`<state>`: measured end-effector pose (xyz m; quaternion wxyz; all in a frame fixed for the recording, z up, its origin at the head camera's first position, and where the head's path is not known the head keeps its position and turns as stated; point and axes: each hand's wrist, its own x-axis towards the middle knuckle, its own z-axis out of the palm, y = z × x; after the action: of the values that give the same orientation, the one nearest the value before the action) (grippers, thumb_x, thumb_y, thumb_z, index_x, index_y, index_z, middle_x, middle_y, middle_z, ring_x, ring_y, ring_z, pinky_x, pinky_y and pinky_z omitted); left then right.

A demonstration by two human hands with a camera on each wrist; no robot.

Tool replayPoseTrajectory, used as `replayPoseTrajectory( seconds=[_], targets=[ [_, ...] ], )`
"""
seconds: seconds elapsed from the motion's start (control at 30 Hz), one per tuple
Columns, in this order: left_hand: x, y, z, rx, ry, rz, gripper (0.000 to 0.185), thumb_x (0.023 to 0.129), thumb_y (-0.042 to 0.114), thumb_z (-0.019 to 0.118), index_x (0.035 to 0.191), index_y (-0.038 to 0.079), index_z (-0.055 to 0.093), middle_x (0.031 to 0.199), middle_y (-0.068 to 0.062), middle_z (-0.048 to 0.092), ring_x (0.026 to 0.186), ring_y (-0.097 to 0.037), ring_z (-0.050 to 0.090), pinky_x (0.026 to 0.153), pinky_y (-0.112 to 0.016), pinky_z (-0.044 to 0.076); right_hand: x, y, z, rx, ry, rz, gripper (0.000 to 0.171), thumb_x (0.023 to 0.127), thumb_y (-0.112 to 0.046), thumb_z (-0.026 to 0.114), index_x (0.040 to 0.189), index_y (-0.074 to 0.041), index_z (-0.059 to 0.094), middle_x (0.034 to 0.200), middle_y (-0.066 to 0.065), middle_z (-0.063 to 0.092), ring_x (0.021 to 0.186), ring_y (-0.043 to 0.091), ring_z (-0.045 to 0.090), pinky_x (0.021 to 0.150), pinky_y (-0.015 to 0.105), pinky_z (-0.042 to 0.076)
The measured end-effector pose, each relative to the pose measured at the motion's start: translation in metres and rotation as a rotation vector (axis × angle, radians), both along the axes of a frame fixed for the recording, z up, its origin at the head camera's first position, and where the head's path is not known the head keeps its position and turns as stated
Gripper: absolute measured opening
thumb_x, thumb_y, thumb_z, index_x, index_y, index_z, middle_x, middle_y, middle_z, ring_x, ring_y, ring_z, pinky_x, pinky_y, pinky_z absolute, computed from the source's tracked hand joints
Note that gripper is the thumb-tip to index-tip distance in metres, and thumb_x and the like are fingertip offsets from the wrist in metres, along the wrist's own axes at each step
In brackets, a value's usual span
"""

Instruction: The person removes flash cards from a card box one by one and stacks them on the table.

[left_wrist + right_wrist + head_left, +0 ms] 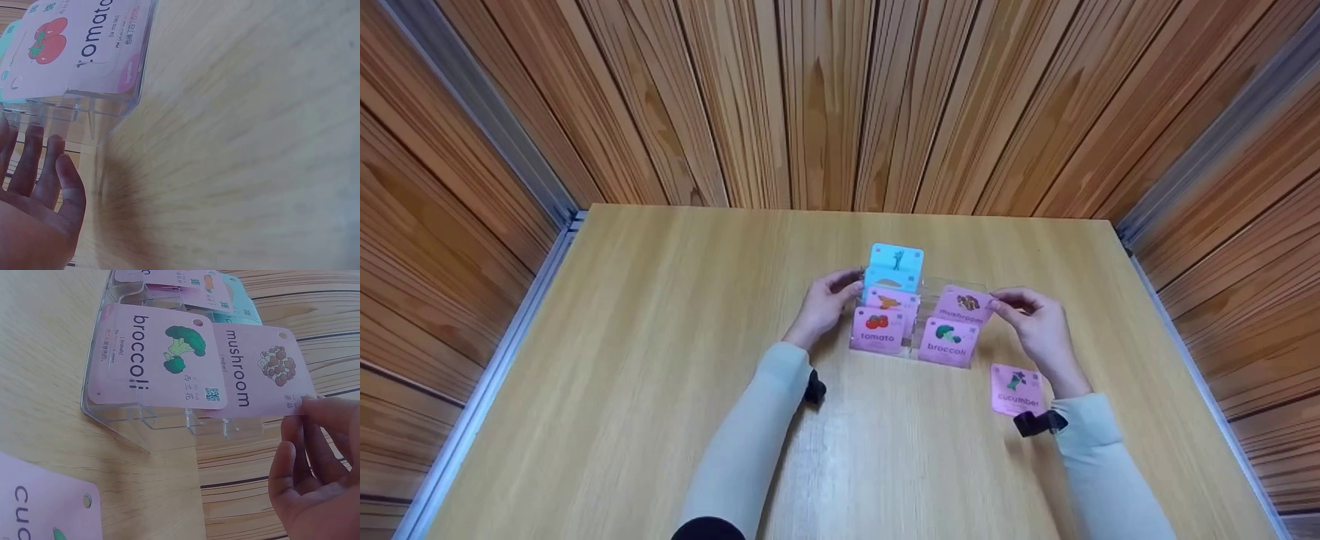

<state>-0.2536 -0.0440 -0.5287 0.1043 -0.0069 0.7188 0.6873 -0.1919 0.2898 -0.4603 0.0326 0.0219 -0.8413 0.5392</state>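
A clear plastic card stand (919,341) (140,419) (84,112) sits mid-table and holds upright picture cards. The tomato card (877,328) (73,45) stands front left, the broccoli card (947,339) (160,363) front right, and two blue cards (895,264) rise at the back. My right hand (1039,322) (312,467) pinches the right edge of the mushroom card (964,305) (261,371), which stands behind the broccoli card. My left hand (829,300) (34,185) rests against the stand's left side with fingers straight. A cucumber card (1016,390) (39,506) lies flat by my right wrist.
The wooden table (622,360) is bounded by wood-panelled walls (825,97) behind and on both sides, with metal rails (502,352) along its side edges. Black wrist straps (1039,422) sit on both sleeves.
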Motion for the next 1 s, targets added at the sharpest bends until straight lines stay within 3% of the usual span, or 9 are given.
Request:
replayPoseTrajectory(
  seconds=[0.37, 0.7, 0.87, 1.0],
  targets=[
    [0.000, 0.000, -0.002, -0.006, -0.005, -0.007, 0.037, 0.098, 0.030, 0.064, 0.135, 0.028, 0.062, 0.132, 0.010, 0.061, 0.124, -0.014, 0.053, 0.101, -0.037, 0.046, -0.001, 0.003, 0.003, -0.037, -0.013, -0.032, 0.031, 0.097, -0.020, 0.067, 0.121, 0.000, 0.067, 0.116, 0.012, 0.066, 0.103, 0.016, 0.060, 0.082, 0.022, 0.050],
    [0.000, -0.001, 0.000, -0.025, -0.008, -0.006, 0.041, 0.098, 0.031, 0.065, 0.138, 0.026, 0.060, 0.134, 0.009, 0.059, 0.127, -0.016, 0.051, 0.103, -0.038, 0.045, 0.002, 0.000, 0.015, -0.046, 0.055, -0.028, 0.030, 0.097, -0.017, 0.067, 0.118, 0.003, 0.067, 0.111, 0.009, 0.068, 0.101, 0.015, 0.061, 0.081, 0.021, 0.050],
    [-0.001, 0.000, 0.000, -0.042, 0.007, 0.009, 0.036, 0.097, 0.030, 0.065, 0.133, 0.028, 0.063, 0.133, 0.009, 0.060, 0.129, -0.015, 0.050, 0.104, -0.037, 0.044, 0.002, -0.001, 0.014, -0.069, 0.097, -0.042, 0.027, 0.095, -0.010, 0.068, 0.115, 0.008, 0.067, 0.105, 0.007, 0.070, 0.095, 0.011, 0.063, 0.079, 0.018, 0.051],
    [0.000, 0.000, 0.001, -0.036, -0.008, 0.006, 0.037, 0.097, 0.031, 0.065, 0.134, 0.029, 0.062, 0.133, 0.009, 0.060, 0.128, -0.015, 0.051, 0.104, -0.037, 0.044, 0.003, 0.003, 0.011, -0.064, 0.103, -0.039, 0.028, 0.096, -0.015, 0.069, 0.115, 0.005, 0.068, 0.105, 0.006, 0.070, 0.097, 0.013, 0.063, 0.080, 0.019, 0.052]
  ],
)
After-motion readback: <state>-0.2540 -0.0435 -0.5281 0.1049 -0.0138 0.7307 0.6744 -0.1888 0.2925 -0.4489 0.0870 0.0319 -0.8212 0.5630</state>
